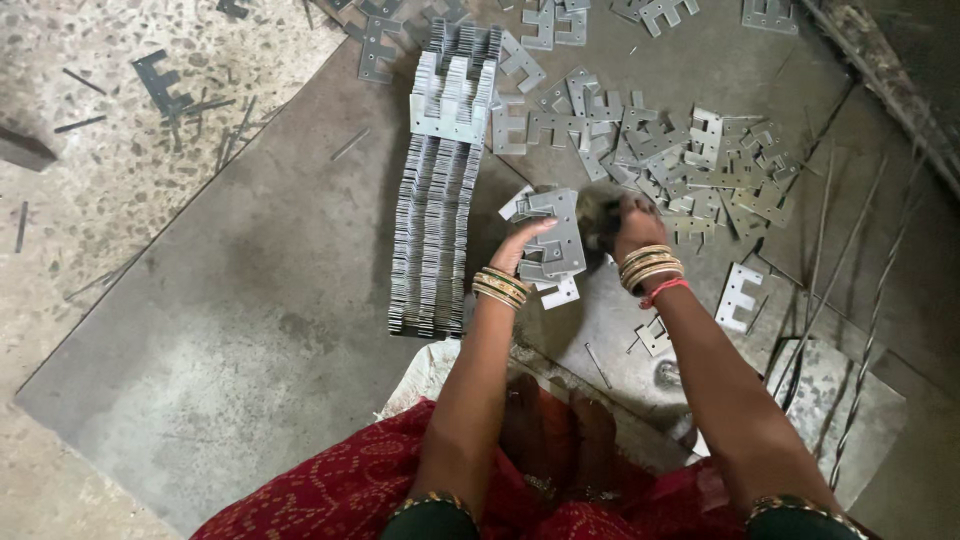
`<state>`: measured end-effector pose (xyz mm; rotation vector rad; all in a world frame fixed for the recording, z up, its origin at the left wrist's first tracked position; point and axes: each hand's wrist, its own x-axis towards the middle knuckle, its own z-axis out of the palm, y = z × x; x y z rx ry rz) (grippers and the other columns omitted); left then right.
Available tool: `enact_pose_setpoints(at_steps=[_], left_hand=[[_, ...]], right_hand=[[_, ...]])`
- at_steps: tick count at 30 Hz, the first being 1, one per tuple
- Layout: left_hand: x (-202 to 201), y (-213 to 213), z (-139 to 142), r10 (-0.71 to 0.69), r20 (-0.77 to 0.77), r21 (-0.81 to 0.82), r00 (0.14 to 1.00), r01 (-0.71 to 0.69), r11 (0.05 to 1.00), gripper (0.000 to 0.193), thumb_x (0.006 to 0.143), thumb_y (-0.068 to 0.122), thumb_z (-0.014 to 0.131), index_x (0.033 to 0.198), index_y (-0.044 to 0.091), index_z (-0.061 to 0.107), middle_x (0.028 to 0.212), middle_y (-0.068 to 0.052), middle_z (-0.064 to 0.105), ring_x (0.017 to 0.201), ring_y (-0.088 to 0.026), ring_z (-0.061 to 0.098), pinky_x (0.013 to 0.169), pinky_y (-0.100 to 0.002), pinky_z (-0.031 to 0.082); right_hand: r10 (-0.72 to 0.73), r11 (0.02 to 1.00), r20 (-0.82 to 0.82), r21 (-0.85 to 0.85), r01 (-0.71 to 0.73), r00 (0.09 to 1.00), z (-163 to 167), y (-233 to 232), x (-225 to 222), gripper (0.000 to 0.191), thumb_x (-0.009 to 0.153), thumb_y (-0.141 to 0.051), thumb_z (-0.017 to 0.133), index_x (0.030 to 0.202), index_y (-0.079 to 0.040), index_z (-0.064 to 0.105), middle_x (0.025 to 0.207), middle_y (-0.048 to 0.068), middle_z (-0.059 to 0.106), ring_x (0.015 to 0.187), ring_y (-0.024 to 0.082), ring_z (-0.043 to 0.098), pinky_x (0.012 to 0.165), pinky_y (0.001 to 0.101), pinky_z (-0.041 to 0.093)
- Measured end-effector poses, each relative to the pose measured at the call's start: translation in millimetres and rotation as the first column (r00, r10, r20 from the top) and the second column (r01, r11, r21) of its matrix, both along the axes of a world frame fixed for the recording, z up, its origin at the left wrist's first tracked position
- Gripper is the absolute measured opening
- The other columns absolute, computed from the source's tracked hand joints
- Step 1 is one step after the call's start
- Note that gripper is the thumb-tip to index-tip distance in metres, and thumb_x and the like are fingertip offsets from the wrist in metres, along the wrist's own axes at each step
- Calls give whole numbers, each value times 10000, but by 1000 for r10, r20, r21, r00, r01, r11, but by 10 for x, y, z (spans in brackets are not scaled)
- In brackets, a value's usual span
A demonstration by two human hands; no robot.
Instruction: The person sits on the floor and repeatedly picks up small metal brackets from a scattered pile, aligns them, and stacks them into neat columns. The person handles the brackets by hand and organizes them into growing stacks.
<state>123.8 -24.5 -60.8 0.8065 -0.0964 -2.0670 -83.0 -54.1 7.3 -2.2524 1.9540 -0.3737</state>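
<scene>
My left hand (527,246) grips a small bundle of E-shaped metal plates (553,243), held fanned a little above a steel sheet (250,300). My right hand (625,218) is blurred, curled just right of that bundle at the edge of a loose pile of E-shaped plates (680,160); what its fingers hold cannot be made out. Both wrists wear gold bangles. Left of my hands lies a long, tidy row of stacked plates (435,220), standing on edge.
Single plates lie scattered at the top (545,25) and by my right forearm (738,296). Thin metal rods (850,330) lie at the right. A speckled floor (90,180) with scrap strips borders the sheet at left. Red cloth covers my lap.
</scene>
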Motion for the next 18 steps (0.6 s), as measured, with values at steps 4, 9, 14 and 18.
enact_pose_setpoints(at_steps=[4,9,14,18], left_hand=[[-18,9,-28,43,-93,-43,995,-47,998,469,805,256,847,1210,82,684,1028,-67,727,861,-205,727,744,-410,626],[-52,-8,-22,78,-90,-25,993,-80,996,455,820,227,844,1220,117,656,1037,-37,724,882,-192,726,742,-414,625],[-62,-31,34,40,-14,-112,999,-41,993,460,800,155,837,1218,83,660,1070,-75,740,934,-219,732,758,-431,639],[19,-39,58,-97,-9,-161,995,95,982,471,816,157,852,1234,10,694,1112,-107,756,992,-217,734,801,-384,639]], right_hand=[[-175,959,207,257,119,963,107,96,-223,457,723,-318,914,1063,-60,749,991,190,757,899,356,733,824,438,580],[-445,855,689,517,42,571,529,192,-355,268,855,-161,828,1050,-4,732,899,109,731,717,176,636,650,344,521],[-311,829,644,543,-132,699,575,259,-101,183,896,-146,771,1039,-35,746,863,78,771,724,156,711,694,301,607],[-369,839,747,523,-147,552,399,301,14,290,834,-46,776,1107,25,710,967,123,759,804,200,720,674,342,630]])
